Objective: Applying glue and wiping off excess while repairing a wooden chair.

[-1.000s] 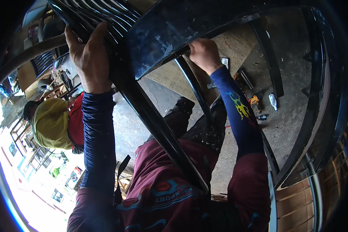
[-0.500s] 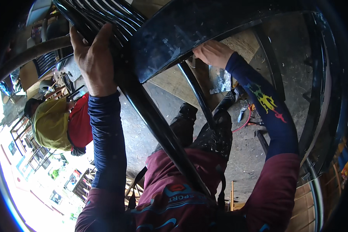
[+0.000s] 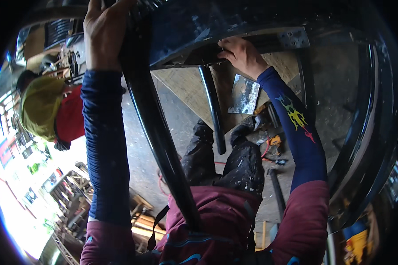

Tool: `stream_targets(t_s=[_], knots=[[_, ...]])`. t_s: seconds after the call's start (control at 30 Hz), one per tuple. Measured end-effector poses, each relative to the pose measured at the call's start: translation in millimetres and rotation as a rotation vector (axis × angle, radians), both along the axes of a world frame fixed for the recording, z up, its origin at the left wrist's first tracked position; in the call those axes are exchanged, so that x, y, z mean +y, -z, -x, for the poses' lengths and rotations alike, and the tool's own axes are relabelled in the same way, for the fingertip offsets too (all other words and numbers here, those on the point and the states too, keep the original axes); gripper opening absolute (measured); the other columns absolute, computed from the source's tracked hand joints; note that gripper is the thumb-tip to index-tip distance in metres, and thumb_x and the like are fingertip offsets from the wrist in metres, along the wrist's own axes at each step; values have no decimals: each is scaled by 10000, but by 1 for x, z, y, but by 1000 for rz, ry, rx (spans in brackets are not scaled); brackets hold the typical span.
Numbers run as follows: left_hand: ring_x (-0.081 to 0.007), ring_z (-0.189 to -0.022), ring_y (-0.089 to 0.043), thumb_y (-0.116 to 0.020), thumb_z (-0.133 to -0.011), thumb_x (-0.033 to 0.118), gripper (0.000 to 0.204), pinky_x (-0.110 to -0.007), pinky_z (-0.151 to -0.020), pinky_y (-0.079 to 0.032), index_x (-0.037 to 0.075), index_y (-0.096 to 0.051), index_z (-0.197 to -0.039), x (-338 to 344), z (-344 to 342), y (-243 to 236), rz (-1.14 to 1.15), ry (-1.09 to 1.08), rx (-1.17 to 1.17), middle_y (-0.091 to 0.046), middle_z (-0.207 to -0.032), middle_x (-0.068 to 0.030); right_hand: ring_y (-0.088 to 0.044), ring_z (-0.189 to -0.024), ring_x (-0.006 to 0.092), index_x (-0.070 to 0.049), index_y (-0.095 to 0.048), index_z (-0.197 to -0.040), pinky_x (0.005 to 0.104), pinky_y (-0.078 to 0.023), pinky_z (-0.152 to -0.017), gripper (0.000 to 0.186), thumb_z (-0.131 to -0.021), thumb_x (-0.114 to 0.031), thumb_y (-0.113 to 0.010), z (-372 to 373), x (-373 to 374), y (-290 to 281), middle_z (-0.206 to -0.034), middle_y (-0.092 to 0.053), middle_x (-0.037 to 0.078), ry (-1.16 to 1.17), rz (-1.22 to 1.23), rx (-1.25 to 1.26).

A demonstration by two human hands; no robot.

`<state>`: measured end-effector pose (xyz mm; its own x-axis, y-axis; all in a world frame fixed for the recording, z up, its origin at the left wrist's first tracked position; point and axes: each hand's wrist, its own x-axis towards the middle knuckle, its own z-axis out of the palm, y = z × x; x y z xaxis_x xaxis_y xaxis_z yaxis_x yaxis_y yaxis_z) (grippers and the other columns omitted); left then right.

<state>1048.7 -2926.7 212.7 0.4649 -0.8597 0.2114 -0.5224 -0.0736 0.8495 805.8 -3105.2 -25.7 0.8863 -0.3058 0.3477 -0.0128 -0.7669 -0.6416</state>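
A glossy black wooden chair is held tilted close in front of me. One long leg slants down to my waist, and a shorter leg hangs beyond it. At the upper left, my left hand is wrapped round the chair's frame beside the slats; its fingertips are partly cut off by the picture's edge. Under the seat's near edge, my right hand has its fingers pinched together. Whatever they hold is too small to make out. Right of that hand, a pale metal plate with holes sits on the underside.
A board lies on the floor below the chair, with a paint-marked sheet on it. An orange tool and red hose are near my feet. Dark curved frames stand at right. A person in yellow and red is at left.
The chair has tilted, so more of the seat's underside and the metal plate show. My left hand is higher in the picture. My right hand's fingers, partly hidden before, now show beneath the edge.
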Motion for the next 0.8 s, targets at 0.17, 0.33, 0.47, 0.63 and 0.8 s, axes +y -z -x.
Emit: stream_targets(t_s=[0.17,0.33,0.47,0.63,0.8], knots=[[-102,-863,-601,-726,-824,97,770,-228,-731,-488,-45,-377,-1496,-30,41,-13,79,-449,226,-666,-1050,-43,-658,-1004,280,-31,-700,-960,370,-558,-843,196,-900,-218,-703,1,-18,-1,-1015,-650,91,-257,75,-2],[-113,-824,-617,-731,-817,54,783,-232,-693,-497,-33,-369,-1505,-36,56,-15,60,-556,225,-674,-1055,-50,-655,-943,271,-46,-701,-887,387,-555,-806,139,-923,-168,-645,1,-9,-20,-953,-632,102,-375,408,-6],[-112,-752,-605,-719,-813,25,663,-248,-625,-482,-20,-466,-1424,-27,36,-5,196,-335,324,-657,-942,-35,-658,-918,281,-57,-703,-868,396,-559,-797,133,-927,-139,-616,-3,15,-29,-948,-636,116,-123,282,374],[-104,-635,-554,-698,-816,31,573,-252,-542,-443,7,-513,-1358,-34,52,-12,270,-329,346,-610,-801,10,-674,-877,310,-76,-697,-901,416,-564,-779,110,-912,-157,-623,0,-8,-13,-950,-636,155,-282,364,235],[-96,-644,-538,-693,-813,72,526,-251,-545,-432,-7,-526,-1306,-31,60,-18,98,-454,236,-598,-778,-5,-665,-743,310,-66,-659,-867,415,-563,-704,83,-902,-102,-592,1,5,-8,-857,-650,154,-264,411,117]])
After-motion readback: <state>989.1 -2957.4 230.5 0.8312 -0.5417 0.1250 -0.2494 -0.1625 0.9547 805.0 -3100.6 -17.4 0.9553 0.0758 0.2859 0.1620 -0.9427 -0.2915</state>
